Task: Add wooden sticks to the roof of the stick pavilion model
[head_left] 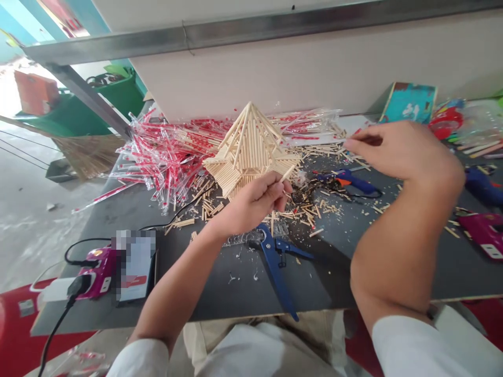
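A pyramid-shaped model built from pale wooden sticks stands on the dark table. My left hand is closed in a pinch on a short wooden stick, held just in front of the model's base. My right hand hovers to the right above the table, fingers pinched together at their tips; whether they hold anything I cannot make out. Cut stick pieces lie scattered below both hands.
Blue-handled cutters lie near the front edge. A blue glue gun rests behind the scraps. A heap of red-and-clear wrappers fills the back left. A purple socket block and a phone sit at the left.
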`<state>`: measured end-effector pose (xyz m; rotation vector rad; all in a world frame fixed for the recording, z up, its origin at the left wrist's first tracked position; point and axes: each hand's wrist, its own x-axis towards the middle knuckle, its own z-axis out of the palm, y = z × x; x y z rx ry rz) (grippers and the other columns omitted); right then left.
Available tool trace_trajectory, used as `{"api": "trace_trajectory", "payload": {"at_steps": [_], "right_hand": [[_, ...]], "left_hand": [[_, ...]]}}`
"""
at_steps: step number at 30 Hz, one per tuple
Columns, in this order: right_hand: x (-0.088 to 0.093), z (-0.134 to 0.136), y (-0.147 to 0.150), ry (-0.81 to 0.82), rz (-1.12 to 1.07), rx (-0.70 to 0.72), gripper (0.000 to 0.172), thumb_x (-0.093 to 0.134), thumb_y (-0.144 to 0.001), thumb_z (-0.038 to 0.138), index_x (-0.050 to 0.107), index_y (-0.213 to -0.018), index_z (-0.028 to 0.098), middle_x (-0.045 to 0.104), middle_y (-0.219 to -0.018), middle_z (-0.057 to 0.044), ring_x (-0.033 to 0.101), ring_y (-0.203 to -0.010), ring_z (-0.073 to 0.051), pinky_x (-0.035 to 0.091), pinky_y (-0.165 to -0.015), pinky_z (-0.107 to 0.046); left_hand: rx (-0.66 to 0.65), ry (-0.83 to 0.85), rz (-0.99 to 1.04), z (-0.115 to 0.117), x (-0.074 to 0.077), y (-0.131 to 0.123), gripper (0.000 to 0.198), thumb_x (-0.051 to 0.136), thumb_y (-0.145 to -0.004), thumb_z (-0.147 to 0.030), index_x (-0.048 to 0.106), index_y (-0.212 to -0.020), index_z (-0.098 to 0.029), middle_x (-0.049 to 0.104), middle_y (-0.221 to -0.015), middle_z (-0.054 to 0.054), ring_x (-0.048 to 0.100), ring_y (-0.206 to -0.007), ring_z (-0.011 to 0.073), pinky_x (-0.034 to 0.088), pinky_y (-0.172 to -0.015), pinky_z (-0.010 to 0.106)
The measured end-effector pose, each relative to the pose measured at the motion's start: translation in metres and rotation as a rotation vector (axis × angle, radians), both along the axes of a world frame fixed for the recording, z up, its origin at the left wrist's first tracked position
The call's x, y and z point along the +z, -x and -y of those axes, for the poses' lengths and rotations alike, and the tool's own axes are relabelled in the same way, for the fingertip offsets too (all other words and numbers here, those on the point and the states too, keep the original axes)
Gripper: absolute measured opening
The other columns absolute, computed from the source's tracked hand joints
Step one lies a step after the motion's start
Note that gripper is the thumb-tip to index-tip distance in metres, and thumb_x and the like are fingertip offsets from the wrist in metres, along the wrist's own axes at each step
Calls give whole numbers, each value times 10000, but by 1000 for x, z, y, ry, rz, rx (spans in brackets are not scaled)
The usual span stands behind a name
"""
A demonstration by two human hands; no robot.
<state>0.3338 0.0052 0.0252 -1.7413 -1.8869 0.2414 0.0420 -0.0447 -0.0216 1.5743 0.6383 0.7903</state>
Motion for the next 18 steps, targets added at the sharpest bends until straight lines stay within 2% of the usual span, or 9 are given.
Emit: {"api": "trace_trajectory", "payload": {"at_steps": [2, 3, 6, 8, 13, 18], "right_hand": [[9, 12, 21, -11, -19, 15, 218, 719, -897, 367, 795, -985, 182, 783, -905, -119, 689, -828, -212, 483, -771, -367], [11, 16, 33, -14, -93, 94, 222, 699, -912, 347, 793, -1022, 178, 784, -933, -112, 703, -842, -213, 498, -775, -364], [10, 21, 66, -15, -265, 303, 186, 724, -906, 363, 790, -991, 211, 774, -896, -61, 702, -775, -211, 520, -707, -372], [6, 19, 79, 20, -326, 369, 151, 750, -891, 363, 781, -950, 228, 763, -875, -43, 690, -752, -210, 530, -693, -382], [-1, 15, 86, 68, -355, 385, 113, 768, -876, 344, 773, -915, 238, 750, -849, -29, 682, -755, -204, 554, -721, -387], [-4, 15, 93, 89, -362, 421, 116, 750, -875, 337, 760, -915, 229, 768, -831, -17, 709, -735, -202, 552, -675, -374]], "left_hand": [[67, 105, 107, 0, -7, -11, 214, 477, -1066, -386, 550, -1013, -191, 624, -755, 17, 489, -592, 91, 407, -580, 245], [103, 152, 157, 1, -10, -16, 191, 491, -1061, -375, 538, -1007, -198, 639, -761, 16, 506, -586, 88, 415, -575, 244], [213, 256, 279, 3, -15, -27, 164, 534, -1045, -357, 515, -978, -208, 678, -796, 21, 566, -607, 85, 433, -574, 241], [264, 306, 334, 5, -17, -31, 154, 546, -1040, -336, 504, -966, -207, 691, -797, 21, 580, -614, 83, 433, -570, 236], [279, 367, 388, 7, -16, -35, 129, 529, -1046, -268, 491, -943, -199, 708, -784, 14, 604, -610, 74, 445, -576, 225], [268, 394, 406, 8, -15, -34, 124, 546, -1046, -294, 523, -973, -197, 709, -797, 13, 625, -626, 79, 465, -595, 220]]}}
